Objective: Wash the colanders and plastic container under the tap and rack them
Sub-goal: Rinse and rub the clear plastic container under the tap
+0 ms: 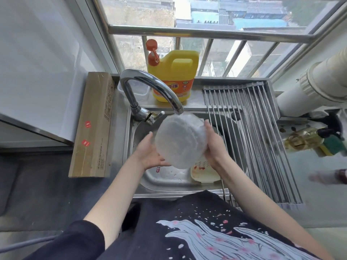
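Observation:
A round clear plastic container [180, 139] is held tilted over the steel sink [165, 177], its upper edge right under the spout of the chrome tap [150, 87]. My left hand [150, 152] cups it from the lower left. My right hand [214, 143] grips its right side. Down in the sink, partly hidden behind the container and my right wrist, lies a cream colander [204, 173] with small holes. A roll-up metal rack [251, 139] spans the sink's right part and holds nothing.
A yellow detergent jug [174, 77] with an orange pump stands behind the tap, next to a clear box [139, 89]. A long cardboard box [93, 124] lies left of the sink. Bottles and a sponge [308, 139] sit at right, under a white pipe [319, 79].

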The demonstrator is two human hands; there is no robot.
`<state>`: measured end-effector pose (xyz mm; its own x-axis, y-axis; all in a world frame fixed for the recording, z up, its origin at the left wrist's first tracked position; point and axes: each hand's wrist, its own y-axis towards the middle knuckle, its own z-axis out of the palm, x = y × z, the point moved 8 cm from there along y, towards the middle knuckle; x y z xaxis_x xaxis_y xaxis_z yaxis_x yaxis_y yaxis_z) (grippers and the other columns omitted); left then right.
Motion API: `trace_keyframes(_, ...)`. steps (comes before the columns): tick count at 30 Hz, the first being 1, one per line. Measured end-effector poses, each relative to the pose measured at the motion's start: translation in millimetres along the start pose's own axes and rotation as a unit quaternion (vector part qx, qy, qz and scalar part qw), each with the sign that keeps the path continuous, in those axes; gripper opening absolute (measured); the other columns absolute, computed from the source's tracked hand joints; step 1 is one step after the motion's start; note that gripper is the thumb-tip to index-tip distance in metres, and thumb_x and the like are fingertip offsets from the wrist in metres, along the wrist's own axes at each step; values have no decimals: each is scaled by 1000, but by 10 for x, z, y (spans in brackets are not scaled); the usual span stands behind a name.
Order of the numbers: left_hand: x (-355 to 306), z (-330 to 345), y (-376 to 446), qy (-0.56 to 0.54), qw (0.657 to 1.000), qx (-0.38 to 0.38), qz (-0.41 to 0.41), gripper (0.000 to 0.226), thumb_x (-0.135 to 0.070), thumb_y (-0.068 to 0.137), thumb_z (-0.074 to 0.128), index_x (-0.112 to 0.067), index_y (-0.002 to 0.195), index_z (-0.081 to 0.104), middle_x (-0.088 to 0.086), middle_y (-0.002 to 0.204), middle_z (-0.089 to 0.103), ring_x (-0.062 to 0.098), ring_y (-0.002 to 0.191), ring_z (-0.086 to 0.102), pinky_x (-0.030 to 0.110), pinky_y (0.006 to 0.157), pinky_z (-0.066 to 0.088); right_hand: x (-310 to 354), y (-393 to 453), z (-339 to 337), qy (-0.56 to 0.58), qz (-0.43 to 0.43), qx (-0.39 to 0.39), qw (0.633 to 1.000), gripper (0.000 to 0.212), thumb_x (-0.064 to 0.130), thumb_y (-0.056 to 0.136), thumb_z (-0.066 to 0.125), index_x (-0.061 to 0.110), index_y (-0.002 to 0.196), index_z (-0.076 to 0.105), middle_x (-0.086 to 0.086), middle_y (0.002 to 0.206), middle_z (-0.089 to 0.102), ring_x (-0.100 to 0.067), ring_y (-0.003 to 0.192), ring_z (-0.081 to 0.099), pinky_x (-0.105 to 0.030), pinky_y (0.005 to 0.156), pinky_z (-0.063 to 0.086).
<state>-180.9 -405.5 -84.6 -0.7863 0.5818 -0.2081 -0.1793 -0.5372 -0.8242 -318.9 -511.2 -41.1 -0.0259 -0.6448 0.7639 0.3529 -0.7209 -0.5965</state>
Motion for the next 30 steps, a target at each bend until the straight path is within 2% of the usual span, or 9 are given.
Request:
trace_keyframes(4,34,-118,-152,148,987,14,-55,87,-85,76,23,-22,121,63,12,128,61,39,120,51,55,96,43,99,-231,219,-287,-175,69,939,68,62,81,57,0,52,48,-11,52,41,-17,47,38,-30,53,34)
trace_keyframes(8,70,-311,-203,214,973,-36,-79,64,-58,83,57,-29,139,43,18,134,53,38,109,61,51,78,57,-139,-657,819,-608,-528,142,576,53,52,85,50,17,45,49,1,48,44,-19,50,47,-27,51,34)
trace_keyframes(10,12,-432,-208,241,965,-95,-40,59,-25,92,55,-30,145,31,19,143,38,42,114,56,50,72,58,-202,-656,872,-629,-546,135,536,52,54,85,47,18,48,57,3,56,49,-19,60,51,-29,62,32)
trace_keyframes(12,-82,-492,-208,260,954,-143,33,57,-8,90,48,-29,141,34,15,142,40,41,118,53,45,64,60,-215,-565,803,-645,-476,133,583,54,57,88,39,20,60,65,4,75,57,-18,77,51,-32,76,30)
trace_keyframes(14,-189,-519,-225,262,941,-174,123,55,-5,85,50,-28,134,39,14,136,49,34,113,58,43,67,59,-207,-433,582,-619,-359,91,693,56,57,91,30,21,76,70,3,94,59,-16,92,49,-34,83,31)
trace_keyframes(18,-260,-412,-352,359,889,-153,239,77,-26,71,70,-38,138,34,0,148,35,20,128,43,48,106,36,-372,-167,36,-343,4,1,939,55,53,99,23,10,96,58,-8,80,60,-21,68,58,-26,53,42)
trace_keyframes(24,-230,-51,-652,601,685,-159,380,91,-14,66,80,-23,143,33,-4,137,34,11,126,34,25,106,26,-743,-273,169,-10,285,72,956,90,76,85,26,-3,122,45,-27,116,60,-37,97,66,-43,76,58)
trace_keyframes(28,-19,66,-788,732,473,-133,472,96,-25,61,83,-25,142,32,1,135,39,21,123,33,40,108,33,-751,-390,331,165,335,-16,928,39,28,103,35,-4,122,45,-24,101,57,-33,89,59,-43,73,57)
trace_keyframes(30,34,-59,-800,764,422,-125,473,107,-31,56,87,-32,143,23,0,138,38,21,126,30,36,109,26,-832,-412,279,153,334,-72,927,35,17,103,28,-10,106,50,-24,91,56,-33,84,55,-40,90,48)
